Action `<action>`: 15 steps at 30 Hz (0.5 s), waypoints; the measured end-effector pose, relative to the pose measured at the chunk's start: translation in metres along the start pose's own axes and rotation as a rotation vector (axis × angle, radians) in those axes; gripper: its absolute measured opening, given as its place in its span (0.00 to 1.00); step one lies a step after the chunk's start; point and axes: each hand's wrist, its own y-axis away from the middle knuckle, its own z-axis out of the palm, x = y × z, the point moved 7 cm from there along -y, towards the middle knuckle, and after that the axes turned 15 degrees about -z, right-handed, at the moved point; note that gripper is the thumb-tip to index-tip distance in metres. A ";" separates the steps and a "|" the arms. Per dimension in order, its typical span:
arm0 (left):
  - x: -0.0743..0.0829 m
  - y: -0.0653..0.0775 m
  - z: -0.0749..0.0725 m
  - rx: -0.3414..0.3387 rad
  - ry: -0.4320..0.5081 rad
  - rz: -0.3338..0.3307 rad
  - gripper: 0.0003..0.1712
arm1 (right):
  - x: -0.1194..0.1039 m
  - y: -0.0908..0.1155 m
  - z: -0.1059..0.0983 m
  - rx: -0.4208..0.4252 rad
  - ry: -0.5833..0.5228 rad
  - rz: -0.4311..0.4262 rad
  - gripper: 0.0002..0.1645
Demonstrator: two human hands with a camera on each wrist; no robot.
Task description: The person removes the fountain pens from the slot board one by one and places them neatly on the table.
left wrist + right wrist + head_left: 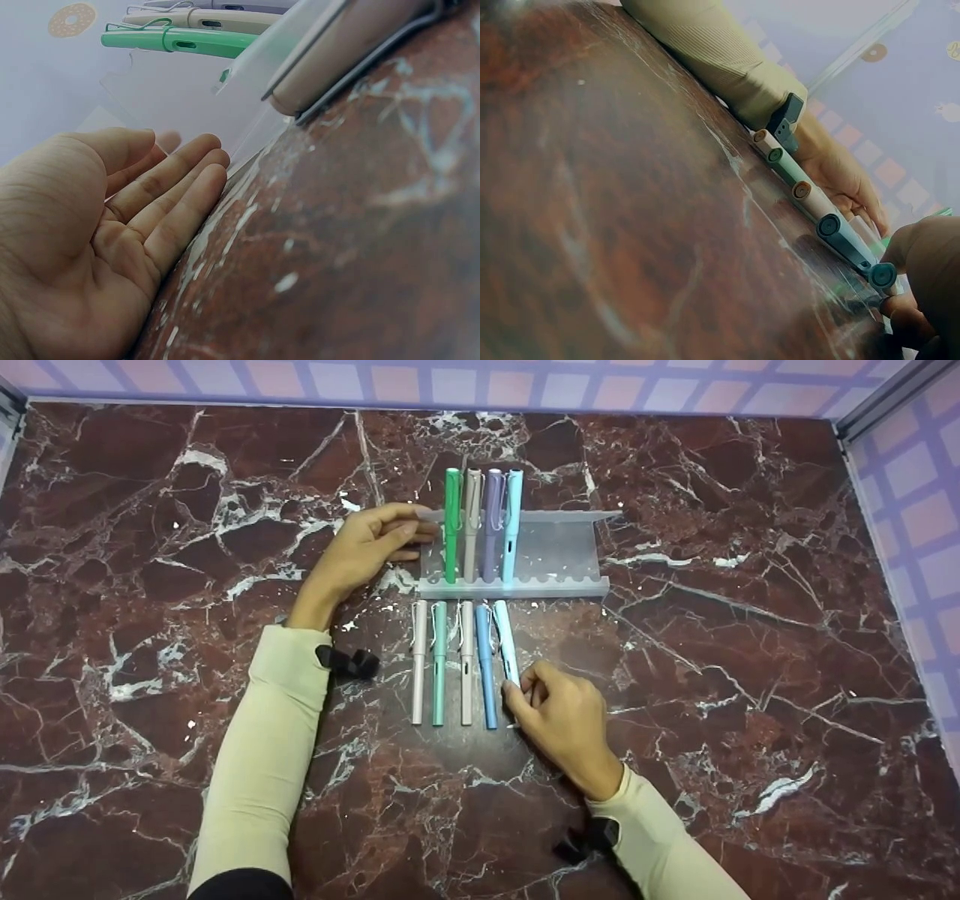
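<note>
My right hand (566,716) pinches the lower part of a light blue pen (505,634), which lies tilted at the right end of a row. Left of it are a blue pen (487,675), a greyish-beige pen (466,690), a mint green pen (439,675) and a pale pink pen (418,675). Behind the row stands a clear notched rack (562,551) carrying a green pen (450,532), a taupe pen (471,540), a purple pen (490,547) and another light blue pen (511,521). My left hand (127,217), fingers loosely extended, touches the rack's left edge.
A reddish-brown marbled tabletop (750,750) lies beneath everything. Checked panels (450,386) border its far side and its right side (907,495). Dark wrist straps (349,661) sit at both cuffs. The rack's right half shows bare notches.
</note>
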 end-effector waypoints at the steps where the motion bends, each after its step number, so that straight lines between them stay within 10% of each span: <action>1: 0.000 0.000 0.000 -0.001 0.000 0.001 0.19 | 0.000 0.000 0.000 0.001 0.000 -0.001 0.14; 15: 0.000 0.001 0.000 -0.007 0.002 0.021 0.19 | -0.001 0.001 0.000 -0.002 -0.008 -0.004 0.16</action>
